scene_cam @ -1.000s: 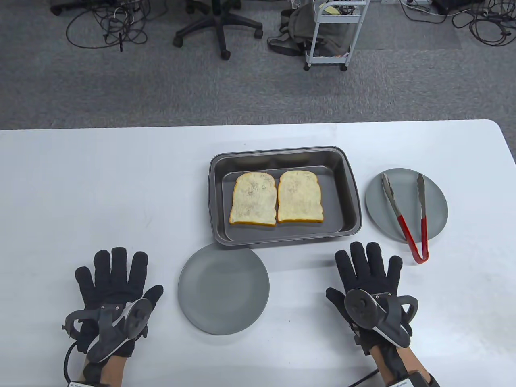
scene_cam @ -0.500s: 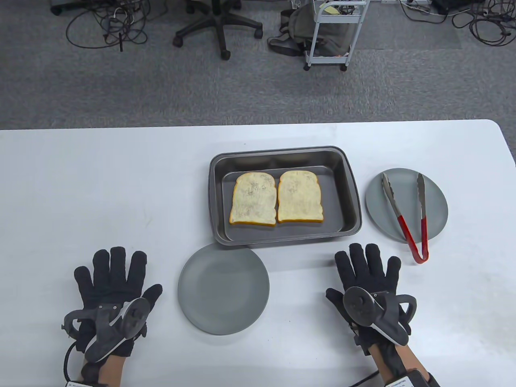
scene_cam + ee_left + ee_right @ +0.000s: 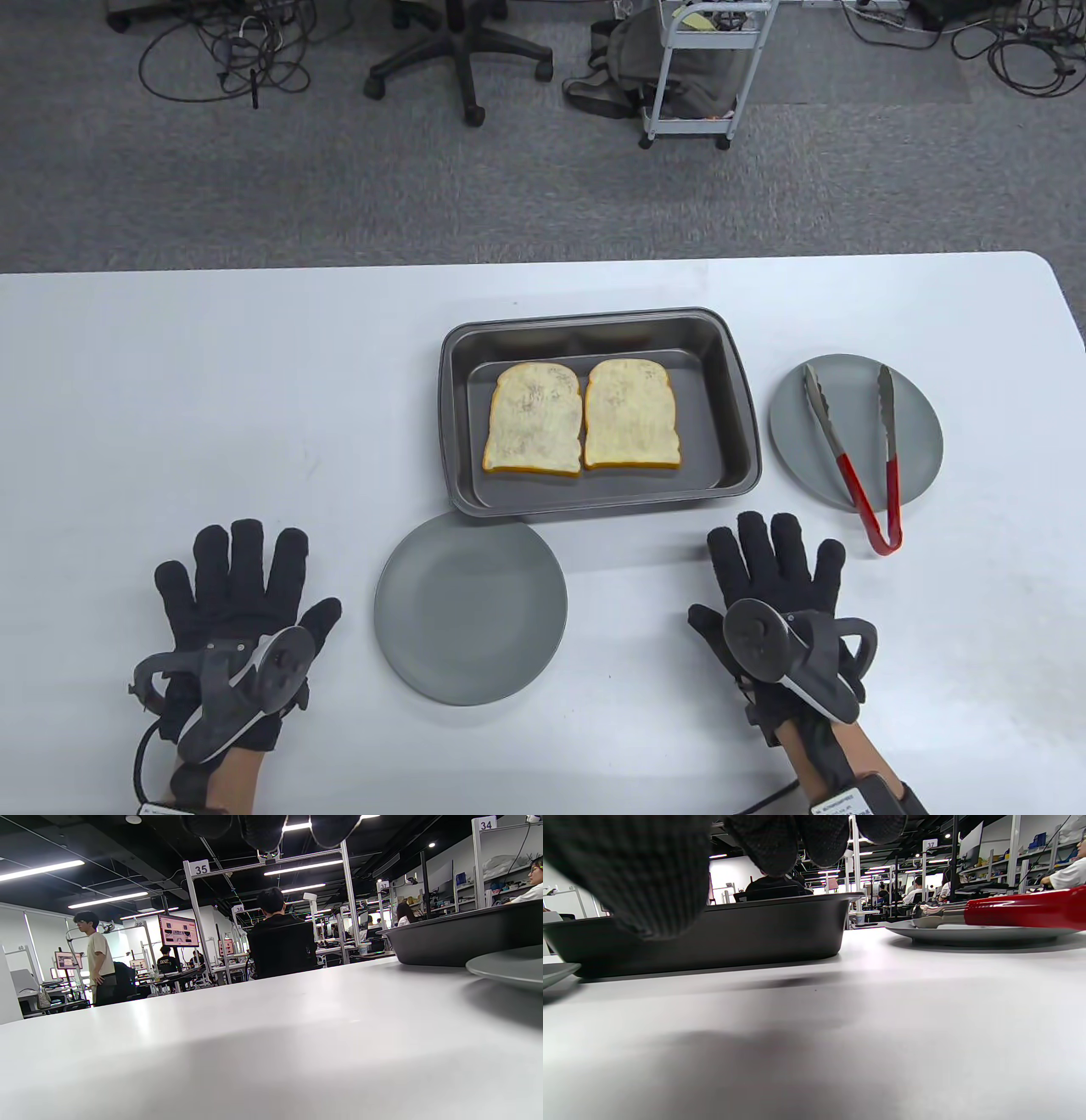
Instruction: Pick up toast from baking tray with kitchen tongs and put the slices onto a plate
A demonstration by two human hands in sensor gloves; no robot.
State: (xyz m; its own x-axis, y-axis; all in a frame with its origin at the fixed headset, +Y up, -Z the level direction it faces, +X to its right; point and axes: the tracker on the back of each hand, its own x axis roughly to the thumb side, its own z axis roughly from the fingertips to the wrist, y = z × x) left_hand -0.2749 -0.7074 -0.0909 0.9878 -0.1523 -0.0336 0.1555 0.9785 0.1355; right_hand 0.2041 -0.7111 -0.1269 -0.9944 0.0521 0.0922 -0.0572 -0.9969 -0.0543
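Two toast slices, a left slice and a right slice, lie side by side in the dark baking tray at the table's middle. Red-handled metal tongs rest spread apart on a grey plate right of the tray. A second grey plate lies bare in front of the tray. My left hand lies flat on the table at the near left, fingers spread, holding nothing. My right hand lies flat just left of the tongs' red hinge end, also holding nothing.
The white table ends at a far edge above the tray, with grey carpet, an office chair base and a white cart beyond. In the right wrist view the tray wall and the red tongs handle stand close ahead.
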